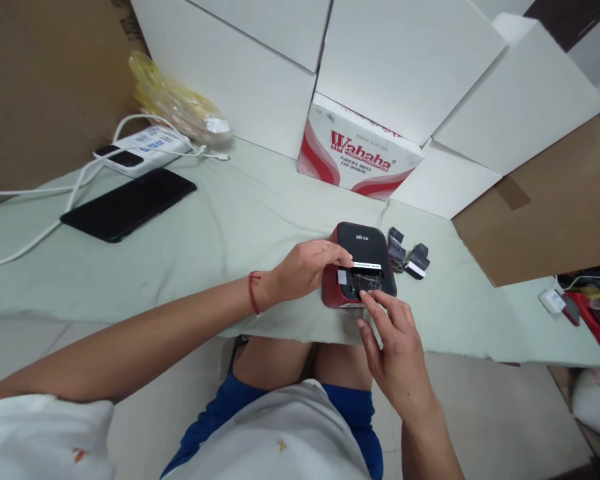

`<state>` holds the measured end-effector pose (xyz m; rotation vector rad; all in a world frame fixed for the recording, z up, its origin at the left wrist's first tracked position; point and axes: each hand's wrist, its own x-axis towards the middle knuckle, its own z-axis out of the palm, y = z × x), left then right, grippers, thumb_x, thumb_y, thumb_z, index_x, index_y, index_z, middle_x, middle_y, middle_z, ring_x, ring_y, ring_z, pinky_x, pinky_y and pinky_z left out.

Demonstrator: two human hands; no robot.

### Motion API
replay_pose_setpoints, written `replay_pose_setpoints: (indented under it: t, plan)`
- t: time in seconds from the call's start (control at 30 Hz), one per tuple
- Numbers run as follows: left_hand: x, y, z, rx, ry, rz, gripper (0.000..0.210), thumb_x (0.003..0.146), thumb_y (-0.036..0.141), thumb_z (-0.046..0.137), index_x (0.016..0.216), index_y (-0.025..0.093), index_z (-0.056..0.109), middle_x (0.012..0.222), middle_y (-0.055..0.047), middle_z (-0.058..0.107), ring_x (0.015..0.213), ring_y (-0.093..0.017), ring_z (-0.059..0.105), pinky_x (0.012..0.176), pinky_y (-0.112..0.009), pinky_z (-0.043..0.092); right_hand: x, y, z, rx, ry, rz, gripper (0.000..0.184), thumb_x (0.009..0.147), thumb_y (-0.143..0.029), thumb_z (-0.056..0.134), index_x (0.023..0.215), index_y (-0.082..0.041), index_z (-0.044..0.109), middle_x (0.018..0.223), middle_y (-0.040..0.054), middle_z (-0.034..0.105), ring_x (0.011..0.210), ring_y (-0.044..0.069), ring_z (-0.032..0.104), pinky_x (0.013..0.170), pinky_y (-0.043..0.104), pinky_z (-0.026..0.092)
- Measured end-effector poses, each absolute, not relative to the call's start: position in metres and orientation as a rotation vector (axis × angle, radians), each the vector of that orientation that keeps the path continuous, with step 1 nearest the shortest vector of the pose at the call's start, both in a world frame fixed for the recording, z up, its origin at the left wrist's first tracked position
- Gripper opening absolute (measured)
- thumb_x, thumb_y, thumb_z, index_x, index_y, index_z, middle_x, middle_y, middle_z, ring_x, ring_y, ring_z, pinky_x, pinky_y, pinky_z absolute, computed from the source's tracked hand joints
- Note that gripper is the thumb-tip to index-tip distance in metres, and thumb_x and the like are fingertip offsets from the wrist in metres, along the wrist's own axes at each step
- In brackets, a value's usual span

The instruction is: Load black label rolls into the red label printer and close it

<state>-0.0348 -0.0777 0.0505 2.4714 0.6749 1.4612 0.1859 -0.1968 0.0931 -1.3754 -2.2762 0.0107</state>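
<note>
A small boxy device (pixel 364 243), black on top with red sides, stands near the front edge of the table. Its lower top part has an open recess (pixel 367 283) with something dark and shiny inside. A narrow white printed strip (pixel 367 266) runs along the recess's upper edge. My left hand (pixel 307 267) reaches in from the left, fingers stretched out, with the fingertips at the end of that strip. From below, my right hand (pixel 395 343) touches the recess's front edge with its fingertips, the thumb held apart. Beside the device lie two dark wrapped pieces (pixel 419 260).
A black phone (pixel 130 203) lies at the left near a white power strip (pixel 143 152) with white cables. Behind stand white boxes (pixel 405 60) and a red-and-white Wahaha carton (pixel 357 150). A brown cardboard box (pixel 545 193) and a white charger (pixel 551 300) are at the right.
</note>
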Motion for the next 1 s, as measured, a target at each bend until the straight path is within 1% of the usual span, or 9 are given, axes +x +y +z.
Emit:
replay_pose_setpoints:
  t: [0.07, 0.23, 0.3, 0.4, 0.53, 0.7, 0.83, 0.9, 1.0]
  plan:
    - [-0.043, -0.085, 0.046, 2.485, 0.683, 1.501, 0.040, 0.090, 0.001, 0.039, 0.112, 0.019, 0.067, 0.104, -0.006, 0.079, 0.099, -0.017, 0.075, 0.090, -0.033, 0.058, 0.186, -0.197, 0.093, -1.373, -2.286, 0.006, 0.054, 0.101, -0.016, 0.055, 0.152, -0.030, 0.049, 0.134, 0.0122, 0.063, 0.120, 0.027, 0.059, 0.097, 0.050, 0.056]
    - [-0.053, -0.103, 0.036, 2.583, 0.657, 1.484, 0.045, 0.090, -0.002, 0.040, 0.123, 0.019, 0.063, 0.099, -0.002, 0.081, 0.075, -0.010, 0.073, 0.068, -0.021, 0.054, 0.185, -0.196, 0.093, -1.362, -2.294, -0.003, 0.052, 0.099, -0.014, 0.057, 0.149, -0.028, 0.052, 0.133, 0.0118, 0.063, 0.119, 0.027, 0.058, 0.098, 0.048, 0.055]
    - [-0.051, -0.103, 0.038, 2.632, 0.669, 1.529, 0.044, 0.090, -0.004, 0.040, 0.120, 0.018, 0.063, 0.093, 0.000, 0.080, 0.068, -0.009, 0.071, 0.063, -0.019, 0.051, 0.184, -0.196, 0.094, -1.360, -2.288, -0.001, 0.051, 0.099, -0.013, 0.058, 0.148, -0.027, 0.053, 0.132, 0.0117, 0.063, 0.118, 0.027, 0.058, 0.097, 0.047, 0.056]
    - [-0.045, -0.097, 0.043, 2.752, 0.684, 1.581, 0.037, 0.090, -0.002, 0.040, 0.112, 0.018, 0.063, 0.074, 0.003, 0.074, 0.056, -0.009, 0.063, 0.054, -0.020, 0.043, 0.183, -0.197, 0.095, -1.368, -2.279, 0.011, 0.052, 0.098, -0.012, 0.058, 0.148, -0.026, 0.053, 0.133, 0.0121, 0.063, 0.118, 0.027, 0.058, 0.097, 0.047, 0.055]
    - [-0.036, -0.087, 0.047, 2.782, 0.647, 1.649, 0.028, 0.092, 0.003, 0.038, 0.099, 0.019, 0.060, 0.060, 0.004, 0.063, 0.051, -0.010, 0.058, 0.052, -0.022, 0.040, 0.183, -0.197, 0.095, -1.390, -2.273, 0.043, 0.052, 0.098, -0.010, 0.057, 0.148, -0.025, 0.053, 0.134, 0.0126, 0.062, 0.120, 0.026, 0.057, 0.099, 0.046, 0.053]
    - [-0.025, -0.082, 0.043, 2.680, 0.599, 1.734, 0.021, 0.099, 0.012, 0.038, 0.093, 0.020, 0.056, 0.058, 0.004, 0.060, 0.049, -0.010, 0.055, 0.051, -0.024, 0.039, 0.183, -0.197, 0.093, -1.412, -2.271, 0.046, 0.050, 0.098, -0.010, 0.058, 0.146, -0.024, 0.055, 0.131, 0.0125, 0.063, 0.119, 0.026, 0.056, 0.097, 0.045, 0.053]
    - [-0.025, -0.083, 0.036, 2.653, 0.568, 1.761, 0.020, 0.098, 0.010, 0.039, 0.097, 0.018, 0.056, 0.061, 0.004, 0.060, 0.051, -0.011, 0.056, 0.052, -0.024, 0.042, 0.191, -0.188, 0.105, -1.393, -2.261, 0.151, 0.040, 0.099, -0.014, 0.059, 0.137, -0.026, 0.062, 0.126, 0.0092, 0.067, 0.115, 0.023, 0.061, 0.096, 0.040, 0.054]
    - [-0.027, -0.085, 0.033, 2.672, 0.546, 1.725, 0.020, 0.097, 0.007, 0.039, 0.094, 0.018, 0.056, 0.067, 0.002, 0.065, 0.054, -0.011, 0.058, 0.053, -0.024, 0.044, 0.194, -0.173, 0.116, -1.372, -2.227, 0.236, 0.030, 0.100, -0.017, 0.059, 0.127, -0.026, 0.068, 0.118, 0.0056, 0.072, 0.108, 0.019, 0.066, 0.093, 0.034, 0.054]
    - [-0.031, -0.089, 0.028, 2.733, 0.505, 1.681, 0.024, 0.097, 0.008, 0.039, 0.079, 0.019, 0.052, 0.087, -0.004, 0.073, 0.053, -0.010, 0.055, 0.050, -0.025, 0.043, 0.192, -0.137, 0.133, -1.434, -2.206, 0.202, 0.020, 0.102, -0.024, 0.057, 0.117, -0.024, 0.071, 0.106, 0.0030, 0.076, 0.093, 0.017, 0.070, 0.082, 0.030, 0.054]
